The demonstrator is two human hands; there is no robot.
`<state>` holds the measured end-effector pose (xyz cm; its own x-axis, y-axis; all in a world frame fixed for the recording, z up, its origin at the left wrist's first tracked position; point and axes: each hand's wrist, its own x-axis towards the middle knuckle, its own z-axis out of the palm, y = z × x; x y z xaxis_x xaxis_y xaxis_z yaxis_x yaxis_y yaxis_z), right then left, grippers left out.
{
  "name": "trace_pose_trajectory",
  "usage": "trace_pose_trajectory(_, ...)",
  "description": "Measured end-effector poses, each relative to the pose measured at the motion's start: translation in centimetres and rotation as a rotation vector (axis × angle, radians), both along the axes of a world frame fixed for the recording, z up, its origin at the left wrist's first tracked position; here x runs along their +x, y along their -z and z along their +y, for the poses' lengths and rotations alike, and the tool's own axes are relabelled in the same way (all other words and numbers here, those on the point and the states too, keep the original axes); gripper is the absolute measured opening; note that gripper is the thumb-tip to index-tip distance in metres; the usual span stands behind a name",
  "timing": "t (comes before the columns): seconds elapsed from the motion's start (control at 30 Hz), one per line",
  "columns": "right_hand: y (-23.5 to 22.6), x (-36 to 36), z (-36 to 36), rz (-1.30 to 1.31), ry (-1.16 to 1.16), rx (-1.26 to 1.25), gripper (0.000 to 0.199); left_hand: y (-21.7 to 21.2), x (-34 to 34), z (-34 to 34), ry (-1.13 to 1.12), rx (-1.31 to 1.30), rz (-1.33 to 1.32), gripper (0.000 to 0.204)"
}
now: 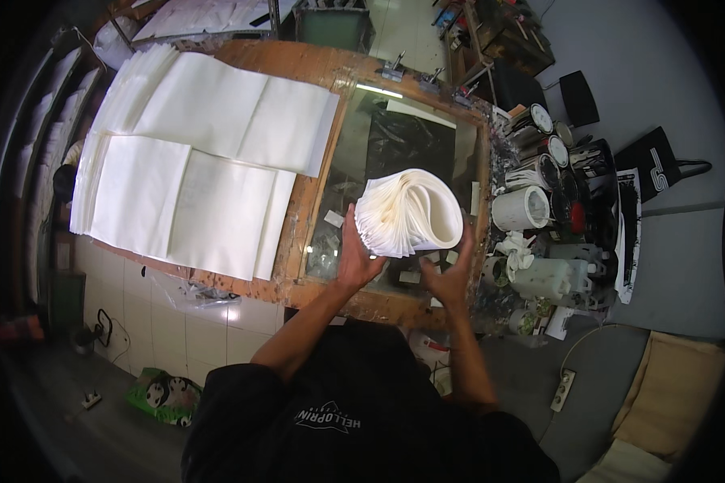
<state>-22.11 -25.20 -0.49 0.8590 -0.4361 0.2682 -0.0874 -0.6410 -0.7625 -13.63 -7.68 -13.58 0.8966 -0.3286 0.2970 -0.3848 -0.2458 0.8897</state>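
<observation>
Between my two hands a thick stack of white sheets (407,211) is bent over into a loop, its loose edges fanned toward the left. My left hand (358,256) grips the fanned side. On the other side, my right hand (453,278) steadies the stack with its fingers along the curved edge and its thumb below. Under the stack lies a glass panel (342,173) set in a wooden table (300,217). A black sheet (411,145) shows on the panel beyond the stack. I cannot tell whether the white sheets are paper or cloth.
Overlapping rows of white sheets (209,105) cover the table's left part. Metal clamps (392,67) line the far edge. At the right stand stained tubs (521,208), cans (540,121) and translucent jugs (552,278). A rack (36,153) is at far left.
</observation>
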Motion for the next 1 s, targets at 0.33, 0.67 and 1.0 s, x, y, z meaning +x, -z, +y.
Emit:
trace_pose_trajectory(0.33,6.6,0.2,1.3,0.070,0.113,0.142,0.070,-7.5,-1.1,1.8,-0.024,-0.011,-0.275,0.131)
trace_pose_trajectory(0.67,9.6,0.1,1.2,-0.189,0.176,0.339,0.060,-8.9,-2.9,2.1,-0.262,0.181,-0.452,0.080)
trace_pose_trajectory(1.0,9.4,-0.2,0.7,-0.129,0.273,0.360,0.055,-11.0,-3.4,2.4,-0.176,0.122,-0.399,0.080)
